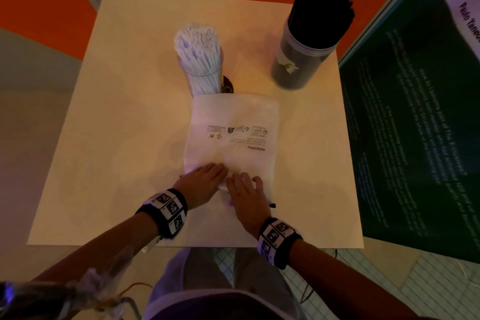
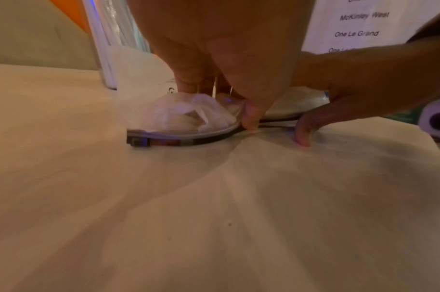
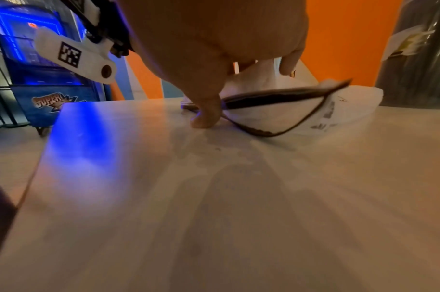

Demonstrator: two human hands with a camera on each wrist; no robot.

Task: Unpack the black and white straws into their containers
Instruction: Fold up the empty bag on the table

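1. Both hands sit closest in the head view, side by side on the near end of a flat white bag with "WARNING" printed on it. Left hand and right hand lie on the bag with fingers mostly straight. Past the bag on the table, the white straws stand in a clear jar. Over to the right, well apart, the black straws stand in a clear tub

2. From the left wrist, the left thumb and fingers pinch the bag's crumpled edge by its dark zip strip. One finger of the other hand pushes down on the table beside it

3. From the right wrist, the right thumb presses on the table at the bag's open mouth, and its fingers curl over the top of the bag
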